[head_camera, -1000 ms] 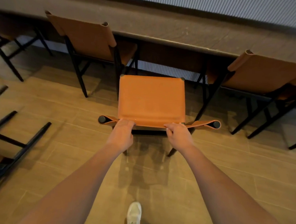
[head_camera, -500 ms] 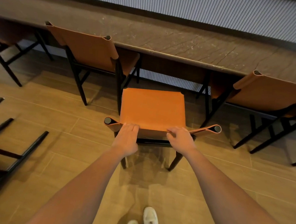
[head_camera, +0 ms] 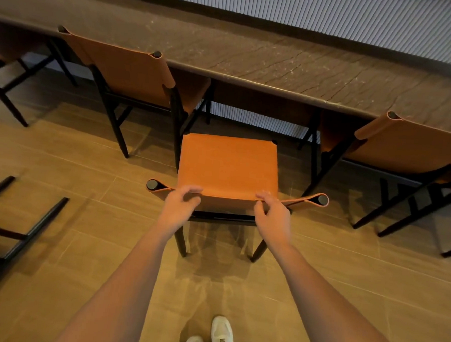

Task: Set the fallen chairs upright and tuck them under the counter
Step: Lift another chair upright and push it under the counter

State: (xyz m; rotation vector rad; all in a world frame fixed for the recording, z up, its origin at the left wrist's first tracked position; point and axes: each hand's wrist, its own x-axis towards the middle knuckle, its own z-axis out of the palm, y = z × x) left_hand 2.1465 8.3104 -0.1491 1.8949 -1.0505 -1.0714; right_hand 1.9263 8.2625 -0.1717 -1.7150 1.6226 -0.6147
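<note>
Chair (head_camera: pixel 228 165) under handling stands upright on all its legs on the wood-look floor (head_camera: pixel 81 267). Its orange seat faces the counter (head_camera: pixel 252 53). It sits in the gap between 2 matching chairs, and its seat is still out on the open floor, short of the counter edge, not yet tucked under.

Left hand (head_camera: pixel 181 205) grasps the top edge of the chair's backrest left of centre, with its fingers curled over the leather edge. Right hand (head_camera: pixel 273 213) holds the same edge right of centre, fingers hooked over the top and thumb on the near face. Both forearms reach straight forward from the bottom of the view. The rolled ends of the backrest stick out beyond each hand.

Left neighbour chair (head_camera: pixel 125 67) is upright with its seat partly under the counter and its backrest just below the counter edge. Right neighbour chair (head_camera: pixel 416 145) stands likewise, with its backrest close against the counter edge.

Fallen chair (head_camera: pixel 18 224) lies at the left edge of the view with its black legs pointing sideways across the floor, well apart from the held chair. Only part of it shows.

Ribbed wall panel (head_camera: pixel 334 16) runs behind the counter. White shoes (head_camera: pixel 222 334) show at the bottom, behind the held chair.
</note>
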